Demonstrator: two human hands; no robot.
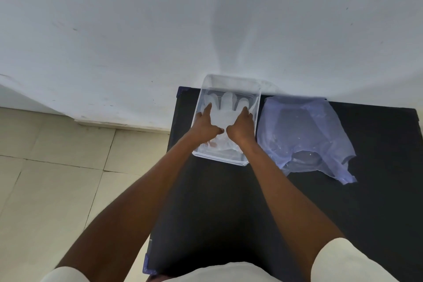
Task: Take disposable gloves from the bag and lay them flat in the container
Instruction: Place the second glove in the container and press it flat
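Note:
A clear plastic container (pixel 231 80) stands at the back left of the black table. Inside it lies a translucent disposable glove (pixel 225 107), spread flat with its fingers pointing to the far wall. My left hand (pixel 204 127) presses on the glove's left side with the index finger stretched out. My right hand (pixel 242 128) presses on its right side the same way. Both thumbs nearly meet over the glove's palm. To the right of the container lies the bluish translucent bag (pixel 304 135), crumpled and open toward me.
The black table (pixel 229 213) stands against a white wall (pixel 206 18), with its left edge just beside the container. Beige floor tiles (pixel 57 178) lie to the left. The table surface in front of the container and the bag is bare.

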